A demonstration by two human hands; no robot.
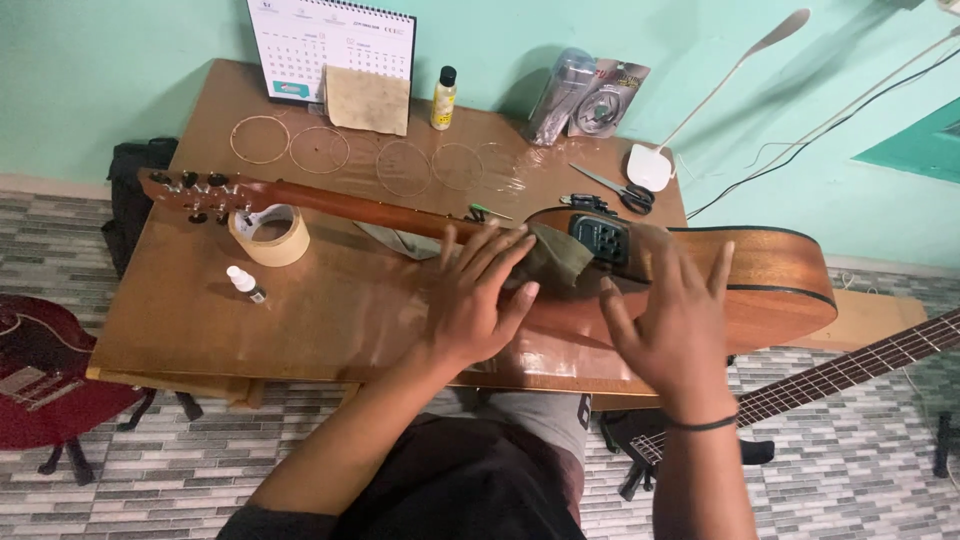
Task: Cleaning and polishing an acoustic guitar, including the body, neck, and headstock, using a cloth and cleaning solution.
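Guitar (760,275) of brown wood lies on its side across the worktop (330,310), neck pointing left, headstock (190,192) near a roll of tape (270,235).

Head view: the left hand (475,300) lies flat on the guitar where neck meets body, its grip spread, fingertips on a grey-green cloth (555,262) draped over the body. The right hand (675,320) rests just beside it on the guitar's side, its grip likewise spread and pinching nothing; a dark band circles the wrist. A black control panel (600,238) on the guitar's side shows between the two hands.

Behind the guitar lie coiled strings (320,150), scissors (615,190), a small yellow bottle (443,98) and a desk calendar (330,45). A small spray bottle (245,283) lies near the tape. A red guitar (40,370) stands on the floor at left.
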